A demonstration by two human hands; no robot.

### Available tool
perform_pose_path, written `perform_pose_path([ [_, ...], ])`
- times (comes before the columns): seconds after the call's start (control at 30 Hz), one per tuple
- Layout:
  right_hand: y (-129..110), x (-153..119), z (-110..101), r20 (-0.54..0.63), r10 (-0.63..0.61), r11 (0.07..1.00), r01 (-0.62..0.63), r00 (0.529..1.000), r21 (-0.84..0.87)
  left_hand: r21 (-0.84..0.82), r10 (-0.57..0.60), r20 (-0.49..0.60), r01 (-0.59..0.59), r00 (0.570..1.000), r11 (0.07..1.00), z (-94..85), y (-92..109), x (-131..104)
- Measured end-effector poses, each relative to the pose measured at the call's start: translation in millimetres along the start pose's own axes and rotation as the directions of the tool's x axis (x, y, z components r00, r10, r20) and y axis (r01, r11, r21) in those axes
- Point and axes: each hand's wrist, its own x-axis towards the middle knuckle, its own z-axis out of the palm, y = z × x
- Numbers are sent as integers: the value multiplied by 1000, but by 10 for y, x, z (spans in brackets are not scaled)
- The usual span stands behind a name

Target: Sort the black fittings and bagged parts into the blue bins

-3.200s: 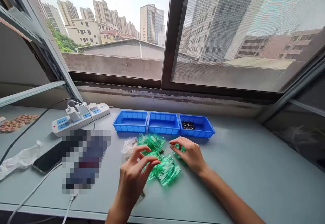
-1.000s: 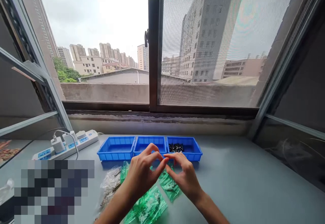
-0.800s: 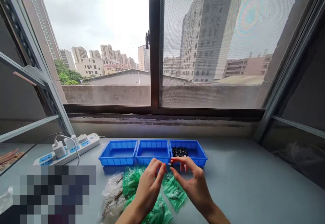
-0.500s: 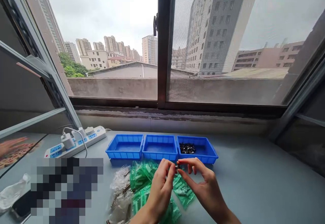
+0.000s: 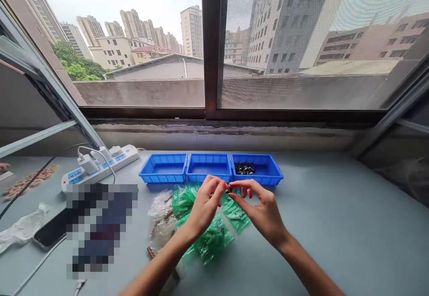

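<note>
In front of the blue bins, my left hand (image 5: 207, 206) and my right hand (image 5: 263, 213) meet fingertip to fingertip. Between them they pinch a small dark, metallic-looking part (image 5: 229, 190); its exact kind is too small to make out. Beneath both hands lie green plastic bags (image 5: 214, 238) with slim pieces inside. To the left of these are clear plastic bags (image 5: 162, 206) with brownish, rod-like pieces, partly covered by my left forearm. The right-hand blue bin (image 5: 264, 180) contains a pile of small black and silver parts (image 5: 244, 168).
Two more blue bins, the left one (image 5: 162, 178) and the middle one (image 5: 209, 178), stand in the row below the window. A white power strip (image 5: 100, 168) with plugs and cables, a black phone (image 5: 50, 233) and a crumpled white tissue (image 5: 23, 229) lie at left.
My view has tilted downward, so the bins and bags sit higher in it and more of my forearms shows. My fingertips stay together at the small part. The other person's hand at far left has drawn back.
</note>
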Motion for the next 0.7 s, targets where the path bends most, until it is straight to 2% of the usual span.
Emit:
perform_pose_path([
  [0.23, 31, 4, 9, -46, 136, 991, -135, 990, 21, -46, -40, 47, 42, 998, 998, -34, -36, 40],
  [0.4, 32, 3, 37, -48, 158, 987, -156, 986, 42, -31, -30, 12, 30, 999, 999, -39, -72, 63],
  [0.53, 40, -18, 94, -40, 179, 984, -178, 983, 23, 152, 81, -42, -74, 996, 986, -90, -94, 62],
  [0.7, 92, -48, 199, 22, 247, 969, -247, 969, 29, 456, 204, -57, -157, 977, 876, -139, -100, 39],
])
